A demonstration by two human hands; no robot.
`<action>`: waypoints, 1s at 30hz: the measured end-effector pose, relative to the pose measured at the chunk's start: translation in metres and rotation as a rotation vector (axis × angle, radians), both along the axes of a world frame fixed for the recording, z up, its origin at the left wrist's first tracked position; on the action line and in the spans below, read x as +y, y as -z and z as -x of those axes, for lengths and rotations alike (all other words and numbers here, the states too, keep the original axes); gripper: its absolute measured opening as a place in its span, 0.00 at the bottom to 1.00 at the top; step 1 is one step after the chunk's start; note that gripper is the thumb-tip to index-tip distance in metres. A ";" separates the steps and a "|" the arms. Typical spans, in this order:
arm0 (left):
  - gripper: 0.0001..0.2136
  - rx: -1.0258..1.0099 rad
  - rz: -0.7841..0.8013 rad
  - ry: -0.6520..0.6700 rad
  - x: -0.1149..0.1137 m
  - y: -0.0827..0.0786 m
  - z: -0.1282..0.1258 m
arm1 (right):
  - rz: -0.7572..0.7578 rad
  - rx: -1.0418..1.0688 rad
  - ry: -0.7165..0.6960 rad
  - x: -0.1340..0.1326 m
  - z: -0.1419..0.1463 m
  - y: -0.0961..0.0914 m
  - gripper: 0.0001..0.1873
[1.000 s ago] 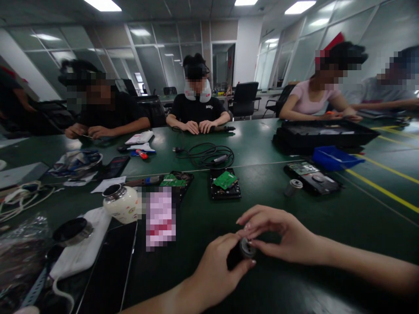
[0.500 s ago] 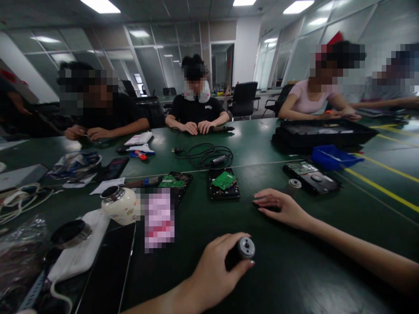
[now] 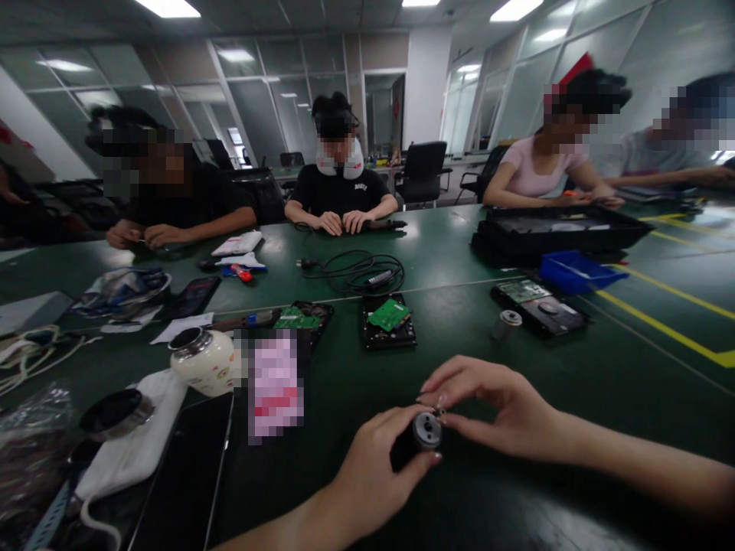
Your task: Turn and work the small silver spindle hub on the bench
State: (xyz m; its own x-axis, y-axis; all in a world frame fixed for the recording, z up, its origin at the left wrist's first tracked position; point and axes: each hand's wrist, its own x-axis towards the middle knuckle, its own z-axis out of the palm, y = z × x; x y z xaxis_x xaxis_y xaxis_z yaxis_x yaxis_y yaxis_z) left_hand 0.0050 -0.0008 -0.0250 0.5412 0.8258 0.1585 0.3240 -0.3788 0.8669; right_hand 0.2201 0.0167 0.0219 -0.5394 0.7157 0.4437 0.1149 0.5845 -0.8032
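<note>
My left hand (image 3: 373,478) is wrapped round a small black cylinder with a silver metal end (image 3: 425,431), held just above the green table (image 3: 574,367) near its front edge. My right hand (image 3: 494,409) is right beside it, thumb and fingers pinched together at the silver end. Whatever tiny piece sits in that pinch is too small to make out. Farther back on the table lie an opened hard drive with a green circuit board (image 3: 389,321) and a second drive (image 3: 540,306) with a small metal cylinder (image 3: 505,321) next to it.
A white jar (image 3: 202,361), a black lid (image 3: 115,409), a dark tablet (image 3: 184,474) and a coiled cable (image 3: 359,272) lie left and centre. A blue tray (image 3: 574,272) and black case (image 3: 556,233) stand right. Several other people work along the far side.
My right hand reached out flat onto the table towards the drives half a second ago, then came back and pinched at the silver end of the cylinder. My left hand stayed put.
</note>
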 end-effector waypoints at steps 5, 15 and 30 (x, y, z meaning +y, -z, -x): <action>0.14 0.010 -0.013 -0.017 0.000 0.004 0.000 | -0.065 -0.090 -0.031 -0.003 0.010 0.000 0.12; 0.17 -0.046 -0.018 -0.001 0.000 0.008 0.001 | -0.076 -0.073 -0.034 -0.003 0.013 0.000 0.12; 0.12 0.003 0.043 -0.010 0.001 0.003 -0.001 | -0.039 -0.050 -0.029 -0.004 0.016 0.005 0.11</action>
